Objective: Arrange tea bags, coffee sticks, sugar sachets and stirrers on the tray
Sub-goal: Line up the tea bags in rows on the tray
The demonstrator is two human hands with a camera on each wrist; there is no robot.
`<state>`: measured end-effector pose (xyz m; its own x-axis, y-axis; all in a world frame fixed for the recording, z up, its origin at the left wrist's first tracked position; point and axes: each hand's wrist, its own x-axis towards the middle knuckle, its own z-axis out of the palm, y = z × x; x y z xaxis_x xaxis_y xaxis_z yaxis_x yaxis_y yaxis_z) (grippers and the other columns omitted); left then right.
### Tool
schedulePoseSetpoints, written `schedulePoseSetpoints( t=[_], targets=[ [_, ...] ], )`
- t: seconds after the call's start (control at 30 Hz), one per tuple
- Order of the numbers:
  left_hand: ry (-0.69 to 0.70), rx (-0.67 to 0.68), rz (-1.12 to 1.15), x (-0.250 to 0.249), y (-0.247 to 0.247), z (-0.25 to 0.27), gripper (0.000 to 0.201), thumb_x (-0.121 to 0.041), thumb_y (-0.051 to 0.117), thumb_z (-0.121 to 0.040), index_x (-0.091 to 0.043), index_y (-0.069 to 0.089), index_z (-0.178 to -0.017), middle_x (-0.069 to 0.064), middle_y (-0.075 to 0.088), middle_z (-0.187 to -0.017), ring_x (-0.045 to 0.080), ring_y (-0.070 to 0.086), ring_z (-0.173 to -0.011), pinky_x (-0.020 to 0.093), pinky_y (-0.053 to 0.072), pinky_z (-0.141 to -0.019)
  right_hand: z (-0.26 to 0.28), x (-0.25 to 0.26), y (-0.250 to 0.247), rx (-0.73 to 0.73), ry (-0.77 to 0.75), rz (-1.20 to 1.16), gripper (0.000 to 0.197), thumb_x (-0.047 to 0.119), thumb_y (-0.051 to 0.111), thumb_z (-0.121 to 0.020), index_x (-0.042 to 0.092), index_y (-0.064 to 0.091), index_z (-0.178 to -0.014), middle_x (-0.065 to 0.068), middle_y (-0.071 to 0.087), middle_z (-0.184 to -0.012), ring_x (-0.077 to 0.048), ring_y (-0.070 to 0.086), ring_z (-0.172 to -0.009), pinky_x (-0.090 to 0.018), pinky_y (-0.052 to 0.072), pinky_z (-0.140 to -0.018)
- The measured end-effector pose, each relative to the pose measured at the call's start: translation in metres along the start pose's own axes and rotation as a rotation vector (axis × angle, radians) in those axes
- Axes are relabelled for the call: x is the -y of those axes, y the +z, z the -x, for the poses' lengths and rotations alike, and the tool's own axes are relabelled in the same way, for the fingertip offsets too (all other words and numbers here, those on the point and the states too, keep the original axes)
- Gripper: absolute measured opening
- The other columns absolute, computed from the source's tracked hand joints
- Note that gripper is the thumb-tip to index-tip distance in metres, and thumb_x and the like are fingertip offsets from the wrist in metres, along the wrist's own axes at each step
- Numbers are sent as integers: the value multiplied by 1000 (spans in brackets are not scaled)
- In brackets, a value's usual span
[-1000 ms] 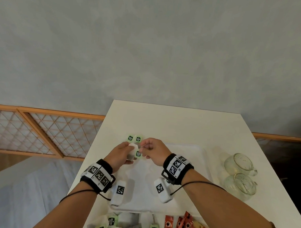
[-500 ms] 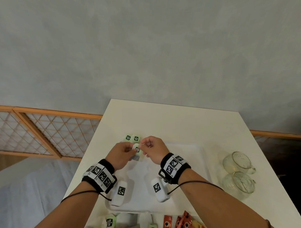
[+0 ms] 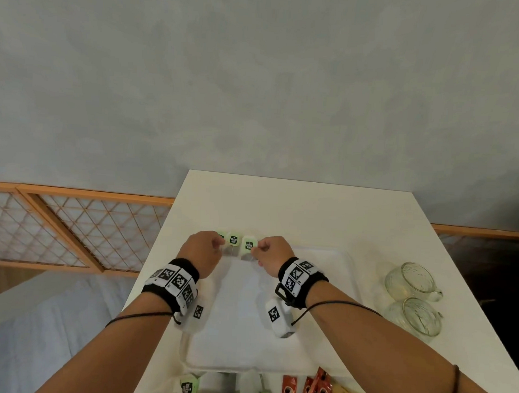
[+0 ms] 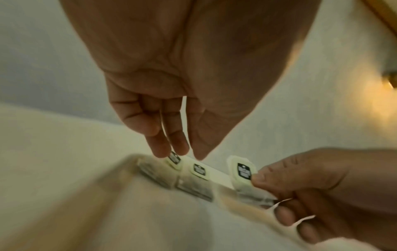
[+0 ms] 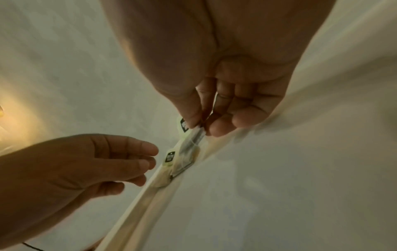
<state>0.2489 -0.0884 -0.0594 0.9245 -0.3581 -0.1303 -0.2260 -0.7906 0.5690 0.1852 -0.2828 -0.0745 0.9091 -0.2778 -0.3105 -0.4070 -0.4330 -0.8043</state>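
A white tray point(image 3: 322, 286) lies on the white table point(image 3: 296, 212). Three tea bags with green tags sit in a row along the tray's far left edge. My right hand point(image 3: 258, 249) pinches the rightmost tea bag point(image 3: 248, 245) between thumb and finger, low at the tray rim; the pinch shows in the right wrist view on the tea bag point(image 5: 194, 134). My left hand point(image 3: 219, 243) holds nothing. Its relaxed fingertips point(image 4: 160, 150) touch the leftmost tag point(image 4: 174, 158). The middle tag point(image 4: 199, 169) lies untouched between the hands.
Two glass cups point(image 3: 411, 282) stand right of the tray. Red coffee sticks point(image 3: 316, 389) and loose tea bags point(image 3: 189, 387) lie at the table's near edge. A wooden lattice screen point(image 3: 74, 228) stands beyond the table's left side.
Both hands held one tea bag together above the tray. Now they have parted; the right hand has brought that bag down beside the other two, and the left has let go.
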Motion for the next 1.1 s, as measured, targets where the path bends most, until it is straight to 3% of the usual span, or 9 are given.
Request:
schedulePoseSetpoints(
  t=[0.1, 0.17, 0.33, 0.5, 0.7, 0.8, 0.97, 1.1],
  targets=[
    [42, 59, -205, 1, -9, -9, 27, -24, 62, -94, -21, 66, -120, 1, 63, -116, 20, 60, -106, 29, 48, -93, -6, 2, 4, -26, 35, 65, 27, 22, 69, -91, 18, 59, -67, 0, 60, -65, -21, 57, -64, -27, 47, -61],
    [72, 94, -300, 2, -11, -14, 26, -26, 62, -94, -21, 66, -120, 2, 63, -116, 21, 60, -106, 29, 48, -91, -9, 4, 7, -48, 30, 133, 23, 25, 71, -91, 22, 61, -71, 1, 65, -72, -20, 61, -70, -26, 48, -64],
    [92, 137, -370, 1, -11, -19, 9, -26, 60, -93, -19, 66, -92, 3, 69, -101, 20, 58, -85, 27, 47, -75, -12, 16, 9, -59, -2, 277, 18, 28, 66, -95, 22, 61, -79, -2, 68, -84, -24, 64, -79, -30, 53, -72],
    [82, 130, -352, -1, -14, -19, 15, -21, 56, -90, -11, 67, -87, 6, 69, -91, 26, 64, -86, 34, 55, -77, -10, 24, 9, -59, -72, 436, 16, 27, 60, -97, 17, 64, -86, -9, 72, -93, -31, 68, -88, -33, 54, -74],
    [91, 111, -323, 2, -13, -17, 15, -21, 54, -93, -11, 66, -91, 6, 69, -93, 27, 63, -88, 33, 53, -78, -14, 27, 12, -58, -63, 461, 18, 29, 60, -98, 13, 67, -98, -9, 71, -98, -31, 67, -90, -36, 56, -78],
    [100, 123, -278, 2, -12, -16, 8, -14, 58, -87, -16, 65, -91, 2, 66, -95, 24, 61, -90, 29, 50, -77, -15, 24, 14, -61, -43, 422, 18, 30, 60, -97, 14, 63, -104, -8, 69, -103, -30, 66, -94, -38, 56, -82],
    [164, 182, -297, 0, -6, -16, 22, -15, 63, -88, -23, 73, -106, 2, 68, -111, 21, 62, -101, 24, 45, -84, -18, 18, 15, -65, -4, 345, 24, 34, 62, -95, 21, 57, -115, -4, 67, -112, -27, 65, -95, -38, 55, -85],
    [183, 159, -299, -2, -8, -14, 21, -18, 65, -89, -23, 71, -108, 1, 64, -104, 16, 55, -89, 23, 40, -79, -14, 17, 9, -58, 4, 339, 38, 39, 65, -94, 20, 55, -125, -5, 66, -115, -27, 64, -97, -36, 54, -85]
  ],
)
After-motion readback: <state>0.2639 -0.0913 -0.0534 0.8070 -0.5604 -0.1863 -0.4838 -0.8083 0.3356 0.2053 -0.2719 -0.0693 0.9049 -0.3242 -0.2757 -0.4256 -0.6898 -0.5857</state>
